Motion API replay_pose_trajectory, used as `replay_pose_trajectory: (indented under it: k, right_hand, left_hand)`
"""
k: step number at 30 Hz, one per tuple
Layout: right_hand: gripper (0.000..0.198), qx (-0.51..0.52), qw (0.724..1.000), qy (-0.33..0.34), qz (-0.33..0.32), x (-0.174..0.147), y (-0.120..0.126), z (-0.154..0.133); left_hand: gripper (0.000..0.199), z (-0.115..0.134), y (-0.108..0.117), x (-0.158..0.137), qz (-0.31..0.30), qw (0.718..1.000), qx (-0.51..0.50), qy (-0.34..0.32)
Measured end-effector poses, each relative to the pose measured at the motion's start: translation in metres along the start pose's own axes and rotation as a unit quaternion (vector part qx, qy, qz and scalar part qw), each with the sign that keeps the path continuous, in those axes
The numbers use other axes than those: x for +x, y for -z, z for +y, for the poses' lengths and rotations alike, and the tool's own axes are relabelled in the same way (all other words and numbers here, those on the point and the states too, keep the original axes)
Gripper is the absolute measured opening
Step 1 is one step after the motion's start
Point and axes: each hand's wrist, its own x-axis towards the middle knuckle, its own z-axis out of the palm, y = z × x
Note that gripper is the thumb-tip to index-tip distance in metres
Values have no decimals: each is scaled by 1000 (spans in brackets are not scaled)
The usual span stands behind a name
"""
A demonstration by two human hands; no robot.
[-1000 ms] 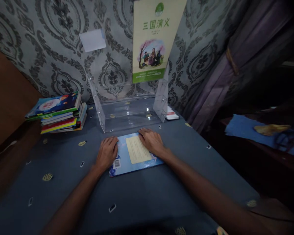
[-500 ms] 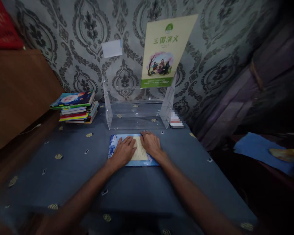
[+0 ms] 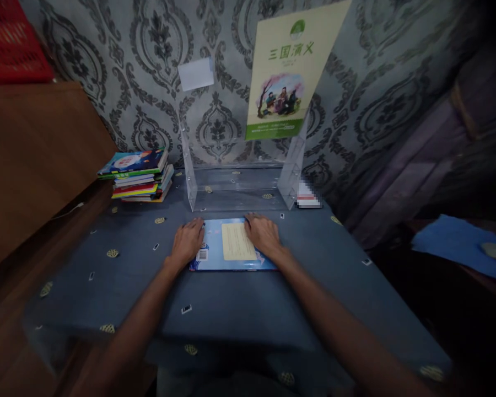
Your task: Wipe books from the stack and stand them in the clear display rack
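**Blue book [image 3: 227, 245] lies flat in front of the clear rack [image 3: 292, 173]**

The patterned wall [image 3: 380, 71] rises behind the rack. The table [image 3: 231, 309], under a dark cloth dotted with small prints, spreads beneath it and toward the viewer. A curtain [image 3: 430, 160], tied with a band, hangs to the right of the rack, and a brown cabinet [image 3: 37, 160] stands well to its left.

The cream book [image 3: 293, 71] is upright at the rack's upper right, its cover facing out. Left of the rack is a pile [image 3: 143, 179] of books, stacked flat. The red basket [image 3: 10, 41] sits on the cabinet, far left of the rack; a blue cloth [image 3: 454, 242] lies well to the right of it.

On the rack's near side, the blue book has its back cover up. The right hand [image 3: 263, 234] rests across its right part, fingers unclenched, tips near the far edge. The left hand [image 3: 186, 241] touches its left end, fingers slightly bent; I cannot tell whether they grip.

A white card [image 3: 196, 74] shows at the rack's upper left, and a blurred pale thing [image 3: 307, 196] lies just right of its base.
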Motion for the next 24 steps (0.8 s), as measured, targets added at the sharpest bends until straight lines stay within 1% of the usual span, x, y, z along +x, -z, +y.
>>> replay_pose_trajectory:
  k: [3,6,10,15,19,24]
  right_hand:
    - [36,6,1000,-1,-3,-1,2,0]
    - [40,16,1000,9,-10,-3,1,4]
    - [45,63,998,29,-9,-9,-5,15]
    - [52,78,997,11,-21,-17,-14,28]
    - [55,72,997,27,-13,-33,-17,35]
    - [54,48,997,53,-8,-66,-15,40]
  left_hand:
    - [30,-2,-1,1,2,1000,-11,-20]
    - [29,-2,-2,1,-1,1000,-12,-23]
    - [29,-3,-3,1,2,1000,-18,-23]
    - [31,-2,-4,1,3,1000,-18,-23]
    - [32,-2,-4,0,-2,1000,-14,-19]
    - [33,-3,-5,0,0,1000,-17,-15]
